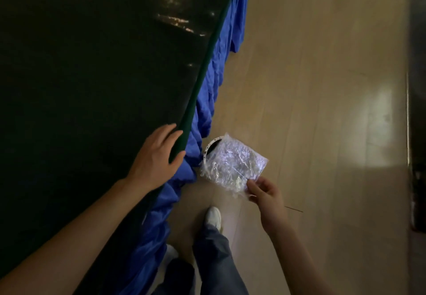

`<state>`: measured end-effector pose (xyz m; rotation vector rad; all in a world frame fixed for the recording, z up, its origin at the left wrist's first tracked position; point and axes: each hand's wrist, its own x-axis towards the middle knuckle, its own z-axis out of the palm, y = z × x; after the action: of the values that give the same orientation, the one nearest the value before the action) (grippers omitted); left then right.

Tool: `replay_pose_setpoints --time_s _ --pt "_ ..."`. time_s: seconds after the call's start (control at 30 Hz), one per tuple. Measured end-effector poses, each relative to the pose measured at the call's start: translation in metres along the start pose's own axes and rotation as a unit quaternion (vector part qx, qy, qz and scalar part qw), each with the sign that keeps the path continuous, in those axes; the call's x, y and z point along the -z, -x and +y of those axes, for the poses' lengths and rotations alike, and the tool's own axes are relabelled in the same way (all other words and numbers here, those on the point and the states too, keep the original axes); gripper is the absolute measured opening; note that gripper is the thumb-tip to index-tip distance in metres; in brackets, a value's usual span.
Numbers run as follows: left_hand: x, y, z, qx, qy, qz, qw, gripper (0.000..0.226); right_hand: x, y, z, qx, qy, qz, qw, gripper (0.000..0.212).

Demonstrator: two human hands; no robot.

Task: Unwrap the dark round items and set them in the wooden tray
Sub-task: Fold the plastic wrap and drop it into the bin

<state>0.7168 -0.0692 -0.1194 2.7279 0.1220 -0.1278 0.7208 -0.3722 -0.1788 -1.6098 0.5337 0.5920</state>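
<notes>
My right hand (267,194) pinches a corner of a crumpled clear plastic wrapper (232,164) and holds it out over the floor, beside the table. Under the wrapper a white-rimmed round opening with a dark inside (211,148) shows on the floor by the blue cloth; I cannot tell what it is. My left hand (156,158) rests on the dark green table edge (198,82), fingers curled over the rim. No dark round item and no wooden tray are in view.
The dark table top (92,87) fills the left, with a blue cloth skirt (214,73) hanging to the light wooden floor (322,110). My leg and white shoe (213,216) stand just below the wrapper. Dark furniture (417,133) lines the right edge.
</notes>
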Motion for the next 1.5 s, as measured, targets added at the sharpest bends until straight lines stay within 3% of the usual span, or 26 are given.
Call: replay_pose_setpoints --time_s 0.17,0.3,0.63,0.8,0.9,1.1,1.3,1.5 --pt "-0.033 -0.054 -0.017 -0.027 -0.059 -0.023 0.998 0.063 -0.002 -0.06 0.04 -0.058 -0.014 0.053 0.997 0.011" --pt "-0.059 -0.067 -0.029 -0.035 -0.092 0.007 0.995 0.067 -0.016 -0.114 0.072 -0.124 -0.034 0.082 0.988 0.015" --pt "-0.077 -0.068 -0.039 -0.051 -0.072 0.067 0.994 0.062 -0.059 -0.216 0.135 -0.197 -0.028 0.119 0.973 0.025" --pt "-0.078 -0.067 -0.043 -0.043 -0.074 0.064 0.994 0.061 -0.067 -0.238 0.159 -0.259 -0.06 0.136 0.954 0.019" --pt "-0.077 -0.067 -0.046 -0.043 -0.076 0.071 0.994 0.06 -0.067 -0.234 0.171 -0.29 -0.014 0.114 0.95 0.016" --pt "-0.079 -0.067 -0.05 -0.045 -0.075 0.073 0.993 0.06 -0.074 -0.215 0.146 -0.126 0.228 0.072 0.963 0.018" --pt "-0.083 -0.068 -0.054 -0.041 -0.063 0.058 0.996 0.061 -0.073 -0.179 0.077 0.015 0.272 0.065 0.96 0.018" --pt "-0.066 -0.065 -0.036 -0.016 -0.037 -0.037 0.999 0.061 -0.057 -0.112 0.001 0.163 0.314 0.056 0.934 0.015"
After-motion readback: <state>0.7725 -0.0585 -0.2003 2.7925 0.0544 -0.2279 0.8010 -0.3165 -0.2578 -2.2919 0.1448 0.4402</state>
